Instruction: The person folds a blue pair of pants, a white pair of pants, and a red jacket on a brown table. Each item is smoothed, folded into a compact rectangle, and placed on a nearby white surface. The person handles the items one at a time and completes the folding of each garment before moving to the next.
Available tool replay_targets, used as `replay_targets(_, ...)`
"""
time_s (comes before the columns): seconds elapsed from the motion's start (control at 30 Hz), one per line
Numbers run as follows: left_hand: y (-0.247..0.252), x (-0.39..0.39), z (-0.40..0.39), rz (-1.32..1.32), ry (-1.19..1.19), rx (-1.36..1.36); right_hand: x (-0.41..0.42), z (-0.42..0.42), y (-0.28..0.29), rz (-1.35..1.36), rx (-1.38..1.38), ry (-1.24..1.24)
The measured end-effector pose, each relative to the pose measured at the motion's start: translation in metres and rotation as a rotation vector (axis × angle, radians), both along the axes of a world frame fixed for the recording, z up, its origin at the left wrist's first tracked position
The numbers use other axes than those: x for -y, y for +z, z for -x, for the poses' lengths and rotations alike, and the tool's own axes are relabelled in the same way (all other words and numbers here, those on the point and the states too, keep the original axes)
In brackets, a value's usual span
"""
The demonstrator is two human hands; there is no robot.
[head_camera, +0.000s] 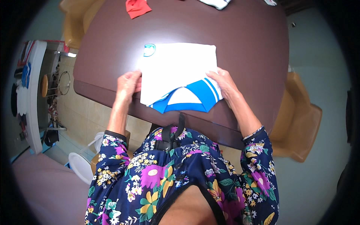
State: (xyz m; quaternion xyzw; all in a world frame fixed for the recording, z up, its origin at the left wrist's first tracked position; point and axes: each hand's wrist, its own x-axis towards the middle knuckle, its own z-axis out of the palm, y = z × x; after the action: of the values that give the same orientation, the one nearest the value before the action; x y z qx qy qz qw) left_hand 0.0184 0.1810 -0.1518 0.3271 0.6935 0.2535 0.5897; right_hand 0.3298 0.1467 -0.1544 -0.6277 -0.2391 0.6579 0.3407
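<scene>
A folded white polo shirt (177,67) with a blue, white-striped collar lies on the brown table (253,56) before me. Its collar end faces me and reaches the table's near edge. A round blue emblem (149,50) shows at its far left corner. My left hand (128,83) is at the shirt's left edge, fingertips partly hidden at the cloth. At the right edge, beside the collar, my right hand (223,81) grips the fabric with the thumb on top and the other fingers mostly out of sight.
Red cloth (137,8) and a white cloth item (216,3) lie at the table's far side. Tan chairs stand at the right (298,121) and far left (74,25). A white shelf (38,98) with various items and a round-seat stool (44,85) are at left.
</scene>
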Motion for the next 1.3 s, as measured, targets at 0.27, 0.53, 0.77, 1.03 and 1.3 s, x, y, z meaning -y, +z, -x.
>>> replay_targets(0.27, 0.017, 0.015, -0.030, 0.039, -0.091, 0.175, -0.011, 0.007, 0.003, 0.055, -0.085, 0.115)
replay_targets(0.53, 0.003, 0.028, -0.018, 0.128, -0.059, 0.714, -0.014, 0.000, -0.001, 0.011, -0.271, 0.097)
replay_targets(0.77, 0.006, 0.038, 0.015, 0.063, 0.121, 0.653, -0.058, 0.039, -0.026, 0.112, -0.435, 0.214)
replay_targets(1.03, 0.007, 0.054, 0.081, -0.025, 0.427, 0.560, -0.118, 0.136, -0.016, 0.187, -0.430, 0.462)
replay_targets(1.3, -0.007, 0.102, 0.164, -0.106, 0.538, 0.664, -0.110, 0.236, 0.003, 0.227, -0.396, 0.595)
